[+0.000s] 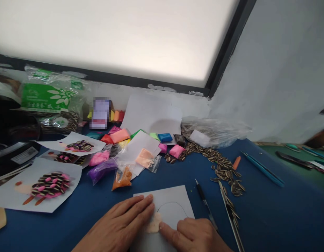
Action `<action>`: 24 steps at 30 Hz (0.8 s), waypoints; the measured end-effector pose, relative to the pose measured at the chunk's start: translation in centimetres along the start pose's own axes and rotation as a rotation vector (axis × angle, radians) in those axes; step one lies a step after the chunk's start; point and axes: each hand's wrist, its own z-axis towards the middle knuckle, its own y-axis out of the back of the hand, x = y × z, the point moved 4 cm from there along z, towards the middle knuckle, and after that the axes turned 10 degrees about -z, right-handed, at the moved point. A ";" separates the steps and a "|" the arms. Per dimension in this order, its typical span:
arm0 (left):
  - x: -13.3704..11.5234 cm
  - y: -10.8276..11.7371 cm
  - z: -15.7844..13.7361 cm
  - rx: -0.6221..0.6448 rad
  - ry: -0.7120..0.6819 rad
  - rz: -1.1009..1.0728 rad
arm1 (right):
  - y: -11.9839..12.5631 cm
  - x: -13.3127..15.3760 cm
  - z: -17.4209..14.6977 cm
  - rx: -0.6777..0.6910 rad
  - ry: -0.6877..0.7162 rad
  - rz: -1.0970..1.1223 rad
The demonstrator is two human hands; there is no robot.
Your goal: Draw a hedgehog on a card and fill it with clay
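Note:
A white sheet of paper [174, 200] lies on the table, a curved pencil-like line drawn on it. Flattened on the sheet is a patch of pale peach modelling clay [153, 225]. My left hand [122, 220] rests flat on the paper's left part, fingers stretched, tips beside the clay's upper left. With its index finger extended, my right hand [193, 232] touches the clay's right edge; its other fingers are curled and hold nothing visible. Right of the paper lie a black pen [203, 199] and a slim metallic tool [230, 217].
Sunflower seeds [222, 162] are scattered at the right, near blue tweezers [264, 169]. Bagged orange clay [122, 177], peach clay [145, 158] and purple clay [101, 171] lie ahead. Hedgehog pictures [43, 185] are at left; a seed bag [51, 94] stands behind.

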 end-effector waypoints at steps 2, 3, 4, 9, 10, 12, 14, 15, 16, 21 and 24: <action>0.1 0.1 0.0 0.002 -0.030 -0.021 | 0.1 0.0 0.1 0.021 0.013 -0.002; 0.1 0.2 0.0 0.005 -0.041 -0.027 | 0.1 0.0 0.1 0.026 0.022 -0.008; 0.2 0.2 0.0 0.009 -0.044 -0.035 | 0.2 0.0 0.2 0.024 0.025 -0.016; 0.4 0.7 0.1 0.020 -0.017 -0.110 | 0.0 -0.1 -0.1 -0.008 0.014 -0.018; 0.4 0.9 0.1 0.020 -0.021 -0.126 | -0.3 0.0 -0.3 0.003 0.011 -0.007; 0.5 1.1 0.2 0.015 -0.022 -0.152 | -1.0 0.0 -0.7 0.005 -0.014 0.005; 0.6 1.2 0.3 0.006 -0.018 -0.173 | -1.5 0.0 -1.0 -0.009 -0.047 0.009; 0.7 1.2 0.3 0.001 -0.021 -0.182 | -1.7 0.0 -1.2 0.002 -0.048 0.014; 0.8 1.2 0.3 -0.005 -0.027 -0.191 | -1.9 0.0 -1.2 0.036 -0.040 0.022; 0.9 1.4 0.3 0.006 -0.032 -0.209 | -1.6 0.1 -0.8 0.242 0.022 -0.006; 0.8 1.6 0.4 0.046 0.005 -0.210 | -1.4 0.1 -0.3 0.269 0.034 -0.035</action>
